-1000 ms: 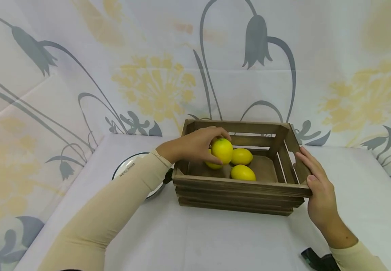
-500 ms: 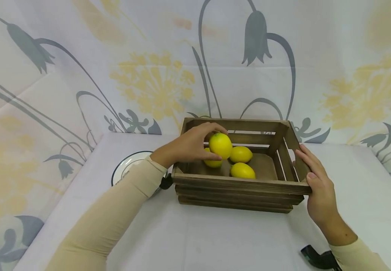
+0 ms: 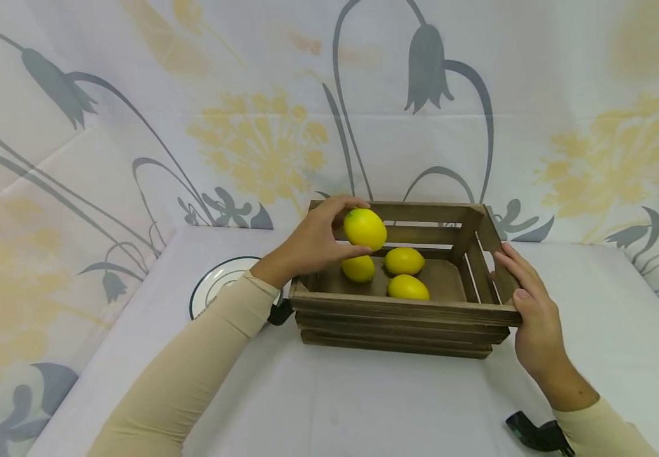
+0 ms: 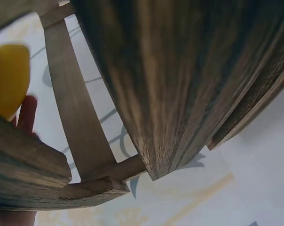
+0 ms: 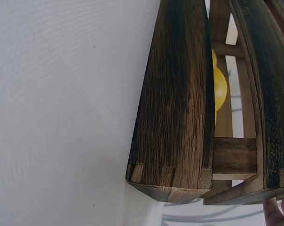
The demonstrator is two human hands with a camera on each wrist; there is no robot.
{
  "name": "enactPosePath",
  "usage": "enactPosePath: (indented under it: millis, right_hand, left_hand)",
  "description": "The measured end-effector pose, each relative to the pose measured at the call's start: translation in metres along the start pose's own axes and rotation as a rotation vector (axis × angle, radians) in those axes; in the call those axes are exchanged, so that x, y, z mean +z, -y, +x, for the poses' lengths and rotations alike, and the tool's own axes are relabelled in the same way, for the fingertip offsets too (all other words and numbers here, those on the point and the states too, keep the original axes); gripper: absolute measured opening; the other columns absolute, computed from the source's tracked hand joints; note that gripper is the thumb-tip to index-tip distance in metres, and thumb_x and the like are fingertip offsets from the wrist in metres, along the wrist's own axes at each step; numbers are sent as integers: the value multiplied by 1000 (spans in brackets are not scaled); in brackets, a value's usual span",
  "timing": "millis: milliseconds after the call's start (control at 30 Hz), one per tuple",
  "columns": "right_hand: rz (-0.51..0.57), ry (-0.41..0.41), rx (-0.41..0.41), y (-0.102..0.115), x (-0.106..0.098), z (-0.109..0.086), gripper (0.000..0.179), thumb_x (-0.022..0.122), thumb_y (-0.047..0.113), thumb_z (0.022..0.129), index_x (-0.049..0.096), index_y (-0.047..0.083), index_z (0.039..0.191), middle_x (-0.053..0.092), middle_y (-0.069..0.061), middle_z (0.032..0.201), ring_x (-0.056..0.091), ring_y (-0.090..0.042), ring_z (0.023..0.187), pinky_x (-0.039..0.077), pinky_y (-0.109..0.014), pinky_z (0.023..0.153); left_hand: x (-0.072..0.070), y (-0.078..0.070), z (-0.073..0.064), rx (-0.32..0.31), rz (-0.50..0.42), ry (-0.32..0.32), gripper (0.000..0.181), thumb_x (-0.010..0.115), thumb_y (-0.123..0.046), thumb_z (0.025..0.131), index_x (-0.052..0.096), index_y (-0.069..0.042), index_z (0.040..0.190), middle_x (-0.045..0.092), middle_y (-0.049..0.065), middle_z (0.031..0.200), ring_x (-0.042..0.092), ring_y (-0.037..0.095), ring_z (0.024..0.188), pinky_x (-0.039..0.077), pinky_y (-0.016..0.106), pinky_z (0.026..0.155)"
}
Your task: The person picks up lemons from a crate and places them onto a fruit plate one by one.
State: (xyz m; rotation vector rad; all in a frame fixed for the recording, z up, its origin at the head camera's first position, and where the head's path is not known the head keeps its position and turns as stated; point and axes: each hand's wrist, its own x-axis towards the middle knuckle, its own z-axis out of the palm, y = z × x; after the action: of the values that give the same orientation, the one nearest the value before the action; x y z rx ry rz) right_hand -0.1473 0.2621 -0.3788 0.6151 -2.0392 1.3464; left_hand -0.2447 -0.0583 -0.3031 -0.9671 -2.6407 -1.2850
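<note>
In the head view my left hand [image 3: 320, 238] pinches a yellow lemon [image 3: 366, 229] between thumb and fingers, over the left part of a brown slatted wooden crate [image 3: 398, 309]. Three more lemons lie on the crate floor: one under the held one [image 3: 358, 270], another lemon [image 3: 404, 261] near the middle, and a third lemon [image 3: 408, 287] by the front wall. My right hand [image 3: 538, 317] grips the crate's right end, thumb on the front corner and fingers along the end wall. The left wrist view shows crate slats [image 4: 76, 103] and part of a lemon [image 4: 9, 77].
A white plate with a dark rim [image 3: 215, 282] sits left of the crate, partly covered by my left forearm. A black curved object [image 3: 538, 433] is beside my right wrist. Behind the white-covered table [image 3: 335, 406] hangs a flower-patterned cloth [image 3: 261, 127].
My left hand has lifted the lemon up and slightly left, uncovering more of the lemon beneath it. My right hand keeps its grip on the crate's end.
</note>
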Motion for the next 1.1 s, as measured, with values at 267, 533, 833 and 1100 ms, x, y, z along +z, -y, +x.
enactPosePath:
  millis: [267, 533, 833, 1100]
  right_hand:
    - [-27, -9, 29, 0, -2, -2, 45, 21, 2, 93, 46, -9, 129, 37, -20, 142, 38, -14, 131, 23, -16, 108]
    - [-21, -12, 2, -1, -2, 0, 44, 21, 3, 94, 46, -10, 128, 37, -22, 142, 44, -11, 125, 24, -18, 108]
    - [-25, -5, 3, 2, 0, 2, 44, 22, 6, 96, 46, -8, 130, 36, -22, 142, 39, -14, 130, 22, -18, 109]
    - [-20, 0, 3, -1, 0, 1, 44, 21, 5, 95, 45, -9, 129, 36, -22, 142, 38, -15, 131, 22, -18, 109]
  left_hand:
    - [-12, -26, -13, -55, -124, -197, 63, 74, -20, 77, 42, -13, 130, 46, 5, 127, 58, 21, 100, 51, 35, 84]
    - [-28, -43, -41, -80, -119, -235, 60, 73, -20, 78, 42, -13, 129, 48, 4, 124, 57, 19, 92, 51, 32, 74]
    - [-42, -20, -71, -173, -202, -312, 61, 70, -19, 81, 35, -15, 131, 43, 0, 129, 55, 20, 101, 52, 27, 76]
    - [-52, 24, -99, -281, -210, -389, 63, 69, -23, 82, 31, -19, 133, 38, 3, 134, 55, 23, 106, 51, 19, 75]
